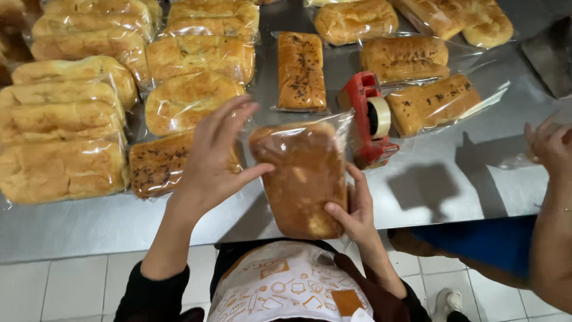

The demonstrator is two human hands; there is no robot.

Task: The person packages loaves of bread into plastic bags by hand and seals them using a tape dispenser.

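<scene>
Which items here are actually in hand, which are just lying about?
In hand:
- bagged loaf, held by left hand and right hand

Lying about:
- red tape dispenser
- rows of bagged loaves
- seeded loaves
- steel table
- another person's hand

Bakery packing station. Steel worktop (pixel 453 179); bagged loaves (pixel 65 137) in rows along its left edge and far side; red tape dispenser (pixel 368 122) near centre; white tiled floor (pixel 65 289) below the near edge; printed apron (pixel 286 289) on the worker.
</scene>
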